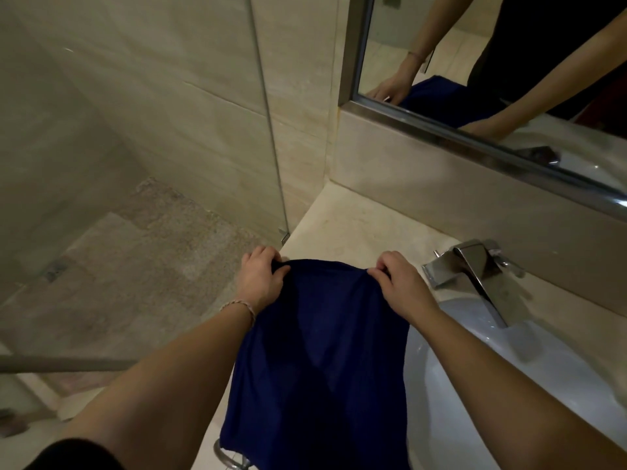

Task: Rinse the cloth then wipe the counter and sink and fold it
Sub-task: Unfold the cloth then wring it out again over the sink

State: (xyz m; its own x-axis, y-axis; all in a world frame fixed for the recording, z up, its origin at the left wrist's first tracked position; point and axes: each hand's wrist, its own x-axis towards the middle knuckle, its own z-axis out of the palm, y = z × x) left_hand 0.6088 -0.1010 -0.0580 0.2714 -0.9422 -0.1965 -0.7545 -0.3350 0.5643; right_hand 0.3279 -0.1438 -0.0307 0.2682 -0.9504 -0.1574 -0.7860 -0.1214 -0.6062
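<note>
A dark blue cloth [322, 351] hangs spread out over the beige counter [353, 228], left of the white sink [475, 368]. My left hand [259, 281] pinches its far left corner. My right hand [397, 283] pinches its far right corner. The cloth's far edge is stretched between both hands and the rest drapes toward me over the counter's front edge. The part of the counter under the cloth is hidden.
A chrome faucet [475, 269] stands behind the sink at the right. A mirror [492, 62] with a metal frame hangs above the backsplash. A glass shower panel [264, 113] borders the counter on the left, with the shower floor [142, 266] beyond. A metal ring [227, 457] sits below the counter's front.
</note>
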